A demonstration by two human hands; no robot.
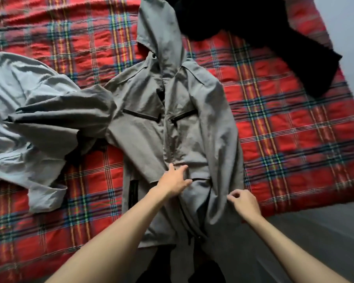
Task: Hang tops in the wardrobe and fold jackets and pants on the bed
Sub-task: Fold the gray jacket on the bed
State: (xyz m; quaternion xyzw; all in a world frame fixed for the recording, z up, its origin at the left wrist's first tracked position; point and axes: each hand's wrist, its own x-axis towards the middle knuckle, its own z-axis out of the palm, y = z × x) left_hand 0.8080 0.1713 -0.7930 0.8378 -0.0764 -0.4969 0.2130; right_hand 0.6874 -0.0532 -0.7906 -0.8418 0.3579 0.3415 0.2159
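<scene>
On the bed [294, 139], across its red plaid cover, you have the grey jacket [182, 129] lying front up and mostly spread out. Its hood [157, 27] points away from you and its hem hangs over the near edge towards your legs. Your left hand [175, 179] lies flat and released on the lower front of the jacket, fingers straight, pressing the cloth just beside the zip line. Your right hand [244, 202] is closed in a pinch on the jacket's right-hand edge near the bed's rim, gathering a ridge of fabric there.

By my reading you are at the smoothing and squaring stage, before any real fold. No panel has been turned over the body yet. The sleeve [55, 117] on your left is flung out sideways and lies across a pale grey garment [18, 82] that sits crumpled at the left of the bed. The hood is not tucked, and the front carries wrinkles.

So this jacket looks barely started. The pale grey garment and the black garment [274, 37] heaped at the far right corner both look unsorted. I cannot tell from this view whether either is a top, a jacket or pants. No wardrobe or hanger is in sight, so nothing shows how far the hanging has got.
</scene>
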